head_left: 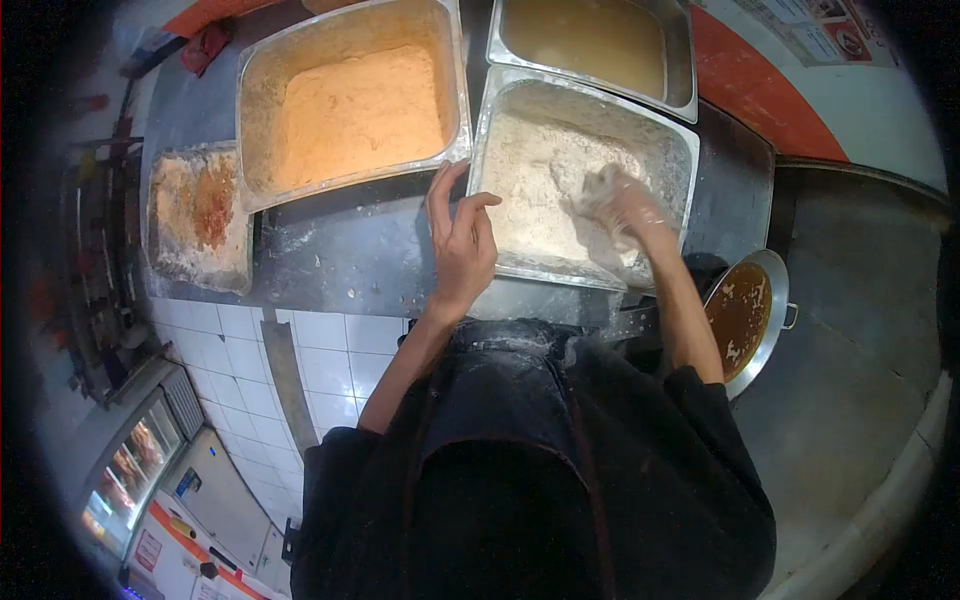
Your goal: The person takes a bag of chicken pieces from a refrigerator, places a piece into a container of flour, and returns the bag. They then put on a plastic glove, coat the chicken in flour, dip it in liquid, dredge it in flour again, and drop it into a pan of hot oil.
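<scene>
My right hand (pixel 628 208), in what looks like a thin clear glove, is down in the white flour (pixel 530 190) in a deep metal pan (pixel 560 272). Its fingers are blurred and dusted with flour, and I cannot make out whether they hold a piece. My left hand (pixel 463 245) is bare and open, its fingers bent and apart. It is at the left rim of the flour pan, by the corner of a second metal pan (pixel 350 178) of orange powder (pixel 365 110).
Behind the flour pan is a metal pan of cloudy liquid (pixel 585 45). A flat tray (pixel 200 220) with flour and reddish powder lies at the left. A round pan of brown oil (pixel 738 320) with floating bits stands at the right, below the steel table (pixel 340 260).
</scene>
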### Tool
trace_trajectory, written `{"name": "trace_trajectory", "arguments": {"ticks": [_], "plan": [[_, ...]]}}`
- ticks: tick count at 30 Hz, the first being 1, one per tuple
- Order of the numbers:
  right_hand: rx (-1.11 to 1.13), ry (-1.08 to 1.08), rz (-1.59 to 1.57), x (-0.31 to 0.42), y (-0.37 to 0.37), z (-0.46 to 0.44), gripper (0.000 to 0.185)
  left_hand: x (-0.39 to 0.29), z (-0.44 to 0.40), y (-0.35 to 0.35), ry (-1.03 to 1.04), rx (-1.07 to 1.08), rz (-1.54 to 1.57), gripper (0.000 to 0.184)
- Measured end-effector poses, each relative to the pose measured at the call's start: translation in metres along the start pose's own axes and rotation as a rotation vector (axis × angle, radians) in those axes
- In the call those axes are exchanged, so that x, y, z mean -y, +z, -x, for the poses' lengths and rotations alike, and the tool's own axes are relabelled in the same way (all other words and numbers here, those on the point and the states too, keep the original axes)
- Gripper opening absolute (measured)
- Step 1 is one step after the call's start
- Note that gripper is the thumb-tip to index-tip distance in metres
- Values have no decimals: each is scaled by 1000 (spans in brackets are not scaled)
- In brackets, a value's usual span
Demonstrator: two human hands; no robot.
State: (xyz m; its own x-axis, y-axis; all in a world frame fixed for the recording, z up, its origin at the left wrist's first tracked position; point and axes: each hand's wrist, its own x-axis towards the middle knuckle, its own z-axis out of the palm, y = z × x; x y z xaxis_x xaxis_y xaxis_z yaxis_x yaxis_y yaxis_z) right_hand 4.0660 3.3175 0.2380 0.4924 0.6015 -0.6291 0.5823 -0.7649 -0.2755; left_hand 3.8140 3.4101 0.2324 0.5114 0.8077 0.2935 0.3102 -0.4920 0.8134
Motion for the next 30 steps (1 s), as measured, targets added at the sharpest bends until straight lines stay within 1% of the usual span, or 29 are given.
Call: {"name": "trace_trajectory", "arguments": {"ticks": [1, 3, 4, 8, 10, 11, 13, 14, 16, 17, 19, 20, 22, 23, 25, 26, 28, 29, 30], "plan": [[-5, -15, -76, -20, 27, -13, 59, 0, 1, 0, -3, 0, 0, 16], [-144, -90, 196, -6, 51, -4, 49, 1, 1, 1, -6, 0, -1, 16], [-248, -193, 218, -10, 57, -5, 39, 1, 1, 1, -3, -3, 3, 16], [-254, -260, 156, -25, 55, -7, 37, 0, 1, 1, -20, 0, -1, 16], [-364, -13, -1020, -14, 39, 1, 52, 0, -1, 1, -21, -11, 2, 16], [-360, -11, -1018, -4, 28, 4, 52, -1, 1, 1, -19, -10, 4, 16], [-394, -49, -303, 26, 2, 10, 55, 1, -1, 2, -13, -13, 7, 16], [-392, -42, -304, 18, 12, 2, 55, 0, 1, 1, -12, -13, 9, 16], [-553, -276, -118, 8, 31, -27, 53, 0, 1, 1, -5, -10, 3, 16], [-554, -286, -118, 8, 31, -38, 53, 0, 0, 0, -2, -8, -6, 16], [-562, -309, 164, 18, 32, -52, 41, 0, -1, 0, -6, -19, -5, 16], [-560, -309, 165, 21, 38, -63, 41, 0, 0, 1, -8, -19, 3, 16], [-497, -378, -69, 18, 57, -87, 39, -2, 0, 1, -15, -17, 6, 16], [-496, -378, -70, 15, 61, -95, 39, -3, 0, 1, -20, -20, 5, 16], [-506, -437, 338, 23, 59, -101, 34, -2, 0, 0, -21, -17, 3, 16], [-507, -444, 341, 23, 61, -98, 34, -2, -1, 0, -25, -14, 5, 15], [-324, -199, -1057, 32, 53, -61, 27, 0, 0, 1, -25, -19, -1, 16], [-315, -204, -1051, 33, 44, -48, 27, 1, 0, 1, -22, -18, -7, 16], [-527, -283, -589, 32, 33, -35, 25, 2, 1, 1, -33, -22, -10, 16]]}}
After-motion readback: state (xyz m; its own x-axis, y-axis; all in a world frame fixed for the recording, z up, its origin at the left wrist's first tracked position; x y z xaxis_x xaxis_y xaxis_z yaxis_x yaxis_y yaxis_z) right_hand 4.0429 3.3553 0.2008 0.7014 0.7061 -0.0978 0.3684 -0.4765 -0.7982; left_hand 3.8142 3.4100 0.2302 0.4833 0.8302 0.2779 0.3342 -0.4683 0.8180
